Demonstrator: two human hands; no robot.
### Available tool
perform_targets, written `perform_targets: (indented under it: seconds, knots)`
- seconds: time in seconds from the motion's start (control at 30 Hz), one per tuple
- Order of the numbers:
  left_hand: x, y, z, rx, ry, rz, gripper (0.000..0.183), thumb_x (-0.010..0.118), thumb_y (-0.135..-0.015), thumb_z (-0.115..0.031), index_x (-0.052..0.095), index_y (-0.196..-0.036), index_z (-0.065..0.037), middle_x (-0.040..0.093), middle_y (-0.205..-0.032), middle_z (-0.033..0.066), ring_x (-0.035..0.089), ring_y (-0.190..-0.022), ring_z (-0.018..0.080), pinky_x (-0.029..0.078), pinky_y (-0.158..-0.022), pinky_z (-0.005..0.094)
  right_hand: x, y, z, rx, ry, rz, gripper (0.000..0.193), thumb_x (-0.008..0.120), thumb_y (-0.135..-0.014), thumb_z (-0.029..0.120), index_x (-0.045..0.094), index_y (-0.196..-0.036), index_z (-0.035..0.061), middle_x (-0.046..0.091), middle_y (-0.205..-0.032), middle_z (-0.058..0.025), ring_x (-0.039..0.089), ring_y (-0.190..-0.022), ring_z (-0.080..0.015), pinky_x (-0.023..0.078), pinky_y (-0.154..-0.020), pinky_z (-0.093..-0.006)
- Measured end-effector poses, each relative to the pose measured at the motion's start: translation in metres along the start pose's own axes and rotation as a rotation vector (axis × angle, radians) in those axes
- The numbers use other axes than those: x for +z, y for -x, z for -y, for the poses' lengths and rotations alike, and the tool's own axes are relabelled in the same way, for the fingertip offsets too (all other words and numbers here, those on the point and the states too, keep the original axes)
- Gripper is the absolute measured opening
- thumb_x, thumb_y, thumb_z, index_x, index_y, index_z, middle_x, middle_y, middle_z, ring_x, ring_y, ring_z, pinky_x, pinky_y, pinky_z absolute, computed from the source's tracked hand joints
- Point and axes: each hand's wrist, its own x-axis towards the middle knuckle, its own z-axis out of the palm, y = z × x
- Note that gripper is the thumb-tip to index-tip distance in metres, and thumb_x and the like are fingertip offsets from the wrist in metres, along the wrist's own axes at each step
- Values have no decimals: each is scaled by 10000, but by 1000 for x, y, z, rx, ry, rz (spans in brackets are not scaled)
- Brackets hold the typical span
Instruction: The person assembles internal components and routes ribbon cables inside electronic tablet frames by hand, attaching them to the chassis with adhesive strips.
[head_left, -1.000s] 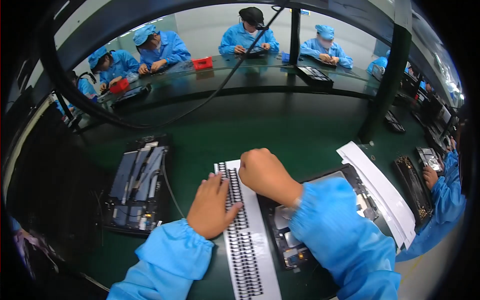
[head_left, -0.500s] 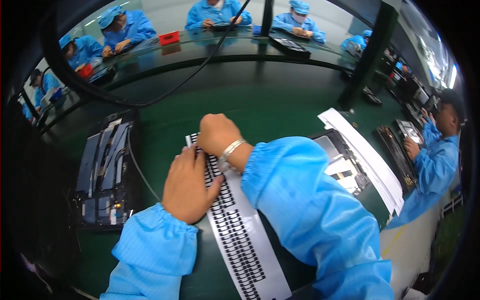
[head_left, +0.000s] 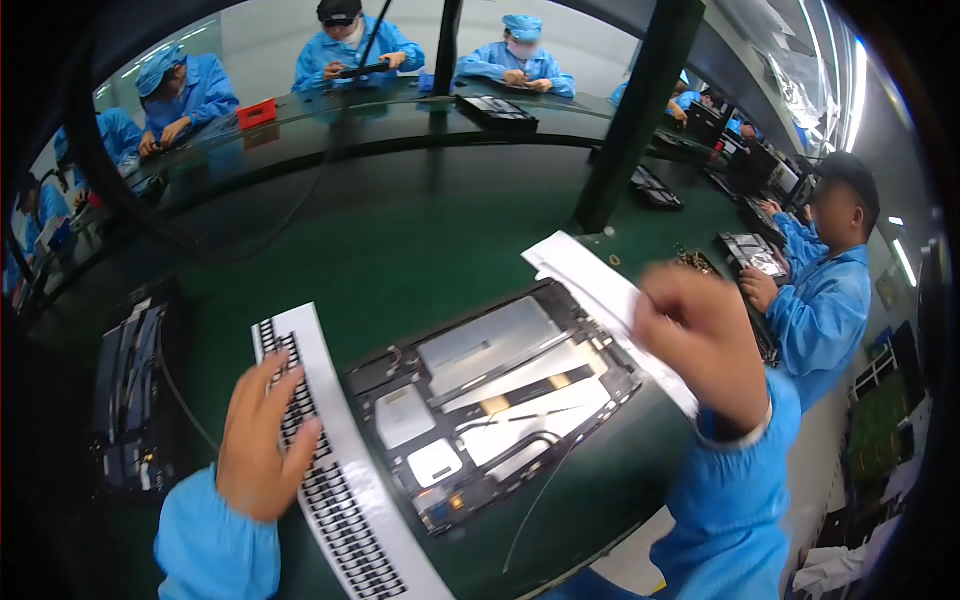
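Note:
A long white sheet (head_left: 365, 480) with rows of small black stickers slants across the left half of the bench. My left hand (head_left: 262, 440) lies on it with fingers stretched and apart, holding nothing. To its right sits an opened tablet-like device (head_left: 490, 345), its metal plates, cables and boards exposed. My right hand (head_left: 695, 335) is raised at the device's right end, in front of white paper strips (head_left: 585, 262). Its fingers are curled together and slightly blurred; whatever they may pinch is hidden.
Another opened device (head_left: 130, 390) lies at the far left, a thin cable beside it. A dark green post (head_left: 640, 115) rises from the bench's far side. A person (head_left: 830, 270) in blue works close by on the right; several others sit across. A red bin (head_left: 257, 113) stands there.
My right hand has lifted off the sticker sheet and swung right, past the opened device. My left hand stays on the sheet. The view has turned right, uncovering the device.

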Motion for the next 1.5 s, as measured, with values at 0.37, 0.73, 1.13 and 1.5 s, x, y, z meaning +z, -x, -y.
perform_targets:
  seconds: [0.37,0.73,1.13,1.5]
  knots:
    - [43,-15,-154,477,-151,356,387,495,-684,-88,494,-1047,47,463,-671,91,465,-593,196,393,-578,304,-11,77,-66,283,-286,53,43,564,-649,15,537,-681,18,558,-832,-88,505,-809,-191,385,-745,-285]
    - [36,-63,-116,116,-82,178,268,570,-650,75,588,-904,-7,567,-909,171,542,-618,216,433,-535,299,4,70,-81,199,-258,199,52,579,-591,24,540,-611,52,536,-1046,-92,392,-1105,-298,255,-935,-389]
    - [42,-57,-127,452,197,304,304,593,-630,15,566,-932,27,555,-936,158,539,-689,262,427,-568,324,6,69,-79,198,-179,221,57,586,-574,32,538,-598,50,533,-1040,-89,393,-1078,-288,251,-926,-383]
    - [90,-55,-146,571,338,371,341,463,-700,-127,526,-969,74,485,-1101,167,487,-954,271,399,-789,327,2,68,-80,194,-202,214,74,620,-565,26,573,-622,35,551,-1020,-90,439,-1041,-273,286,-912,-375]
